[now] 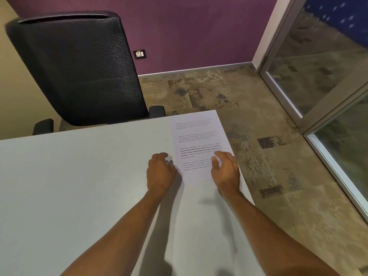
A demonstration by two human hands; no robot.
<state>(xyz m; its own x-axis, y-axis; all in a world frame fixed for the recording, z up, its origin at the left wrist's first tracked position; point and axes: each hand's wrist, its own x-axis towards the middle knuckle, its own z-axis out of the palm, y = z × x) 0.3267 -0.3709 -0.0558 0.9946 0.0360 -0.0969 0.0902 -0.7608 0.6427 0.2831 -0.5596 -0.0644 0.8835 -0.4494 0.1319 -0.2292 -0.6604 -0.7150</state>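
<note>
Paper sheet (196, 140), white, rectangular and printed with four short blocks of black text, is lying flat on the far right corner of the pale grey matte table (79, 176) in the head view, its right edge running close along the table's right edge. The left hand (161, 172) is sitting just beside the sheet's lower left edge, over bare tabletop, with its fingers loosely curled and holding nothing; whether it is touching the surface I cannot tell. The right hand (226, 172) is reaching over the sheet's lower right part, fingers relaxed and slightly bent, thumb pointing inward across the printed lines, gripping nothing; whether the fingertips are pressing on the paper cannot be told. Both bare forearms are stretching in from the lower edge of the view and casting soft shadows on the table. Behind the table's far edge a black mesh-backed office chair (79, 66) is standing. A small dark wall socket (139, 54) is showing on the purple wall (189, 26), and mottled brown carpet (249, 156) is spreading toward a metal-framed glass door (318, 76) on the right.
</note>
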